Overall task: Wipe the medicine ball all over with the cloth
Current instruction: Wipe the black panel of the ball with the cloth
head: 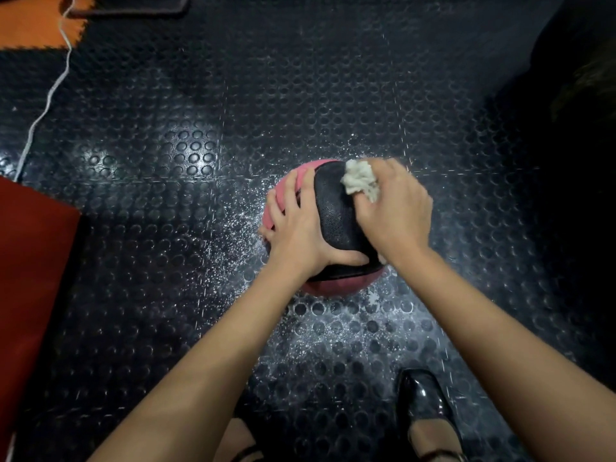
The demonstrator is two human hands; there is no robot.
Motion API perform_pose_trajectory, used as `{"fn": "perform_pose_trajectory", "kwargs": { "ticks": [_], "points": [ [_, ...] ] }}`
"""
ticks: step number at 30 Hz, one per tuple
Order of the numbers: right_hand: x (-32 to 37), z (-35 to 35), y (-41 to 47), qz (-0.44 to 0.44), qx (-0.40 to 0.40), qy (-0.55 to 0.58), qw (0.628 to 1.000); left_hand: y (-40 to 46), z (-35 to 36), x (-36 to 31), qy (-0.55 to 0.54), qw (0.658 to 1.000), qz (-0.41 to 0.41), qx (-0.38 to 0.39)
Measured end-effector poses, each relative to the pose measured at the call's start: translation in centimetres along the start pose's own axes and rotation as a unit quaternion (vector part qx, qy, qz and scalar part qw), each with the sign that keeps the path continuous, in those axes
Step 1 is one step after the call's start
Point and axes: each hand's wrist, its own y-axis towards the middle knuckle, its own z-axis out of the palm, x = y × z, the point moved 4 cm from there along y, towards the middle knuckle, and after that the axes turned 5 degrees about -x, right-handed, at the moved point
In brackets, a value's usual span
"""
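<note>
**Head view: cloth on the upper right of the ball, left hand bracing**

Head camera looks down on a pink-and-black medicine ball (335, 215) sitting on the studded black rubber floor (166, 228), just ahead of the person's shoe (421, 398). The left hand (296, 228) lies spread over the ball's left side, its fingers (283, 201) wide and flat on the pink panel, thumb across the near black panel. The right hand (396, 211) has its fingers curled round a bunched pale cloth (361, 183), pressing it onto the far right part of the black panel.

To do this step well, the bracing hand should probably keep firm downward weight so the ball cannot roll off under the rubbing. Overlapping strokes along the textured panel, working into the seams, would likely lift more grime than dabbing. The underside and the patch beneath the left palm look unreachable as things stand, so turning the ball in stages, shifting the brace each time, seems necessary for full coverage. White specks (233, 228) litter the floor around it.
</note>
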Motion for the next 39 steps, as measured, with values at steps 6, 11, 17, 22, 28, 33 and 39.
{"fn": "perform_pose_trajectory", "kwargs": {
  "ticks": [6,11,17,22,28,33,39],
  "points": [
    [-1.7,0.0,-0.4,0.043,-0.013,0.025,0.999,-0.1,-0.3,0.8,-0.004,1.0,-0.001,0.0],
    [-2.4,0.6,0.9,0.065,0.009,0.05,0.997,0.4,-0.4,-0.1,0.062,0.995,0.071,0.027],
    [-0.4,0.6,1.5,0.012,0.015,0.026,0.999,1.5,-0.4,0.0,0.063,0.995,0.075,0.031],
    [-1.3,0.7,1.2,0.021,0.005,0.033,0.999,1.0,-0.5,0.6,0.031,0.999,0.036,0.01],
    [0.2,0.9,-0.9,-0.051,0.004,0.039,0.998,1.8,-0.7,0.7,0.016,1.0,0.017,0.004],
    [-2.5,1.1,1.7,0.098,-0.01,0.071,0.993,1.7,-0.5,-0.4,0.027,1.0,-0.006,0.01],
    [-2.1,0.9,-0.6,0.007,-0.004,0.072,0.997,1.6,-0.6,0.4,0.018,1.0,-0.01,-0.004]
  ]
}}
